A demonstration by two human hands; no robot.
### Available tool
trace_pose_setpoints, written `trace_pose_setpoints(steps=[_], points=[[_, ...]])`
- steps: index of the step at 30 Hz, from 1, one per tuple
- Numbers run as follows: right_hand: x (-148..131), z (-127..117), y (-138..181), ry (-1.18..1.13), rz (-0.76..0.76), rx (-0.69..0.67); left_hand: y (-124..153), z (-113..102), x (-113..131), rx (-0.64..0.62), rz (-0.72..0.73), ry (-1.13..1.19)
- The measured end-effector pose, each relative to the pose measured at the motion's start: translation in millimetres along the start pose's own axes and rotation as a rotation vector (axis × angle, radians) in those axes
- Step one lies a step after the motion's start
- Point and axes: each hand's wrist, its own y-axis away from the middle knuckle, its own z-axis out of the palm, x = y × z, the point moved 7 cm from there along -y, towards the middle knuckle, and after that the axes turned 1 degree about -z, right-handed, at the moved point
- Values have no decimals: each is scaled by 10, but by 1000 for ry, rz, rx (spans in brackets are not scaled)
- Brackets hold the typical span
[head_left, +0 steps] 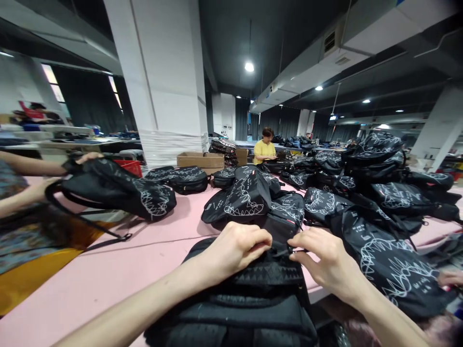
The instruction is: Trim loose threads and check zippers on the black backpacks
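A black backpack [231,308] lies in front of me, its padded back panel and straps facing up. My left hand [242,243] is closed at its upper end, with the fingers curled in against dark fabric. What exactly sits between those fingertips is hidden. Just to the right, my right hand [323,255] pinches a small black piece [290,248] at the bag's top edge, perhaps a zipper pull. Directly beyond both hands rest more black backpacks [249,195] printed with white scribbles.
The pink table [133,274] runs under everything. At left, a co-worker's hands hold another backpack [119,188]; a co-worker's hand [450,278] touches one at far right. Stacked backpacks [376,149] rise at right. Behind are a cardboard box [200,161], a white pillar [170,86] and a person in yellow [264,149].
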Motion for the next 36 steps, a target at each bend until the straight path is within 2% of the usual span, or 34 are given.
trace_pose_setpoints(steps=[6, 11, 17, 20, 23, 27, 29, 32, 34, 36], points=[[-257, -110, -22, 272, -112, 29, 36, -8, 39, 28, 58, 0], [-500, -165, -40, 465, -236, 111, 67, -3, 49, 39, 90, 10], [-599, -166, -55, 492, -287, 109, 84, -10, 39, 37, 73, 33], [-470, -199, -37, 407, -201, 126, 83, -49, 36, 42, 33, 82], [-229, -209, 40, 178, -1, 165, 75, -86, -17, 63, -55, 125], [-50, -5, 210, -111, 201, 71, 68, -93, -39, 68, -49, 97], [-71, 104, 269, -215, 217, 8, 75, -52, -10, 0, 1, 62], [-140, 156, 284, -320, 177, -3, 105, 10, 17, -105, 32, 18], [-183, 141, 257, -343, 130, 13, 121, -11, 31, -69, 40, -12], [-242, 129, 224, -334, 54, 8, 139, -63, 74, 25, 87, -79]])
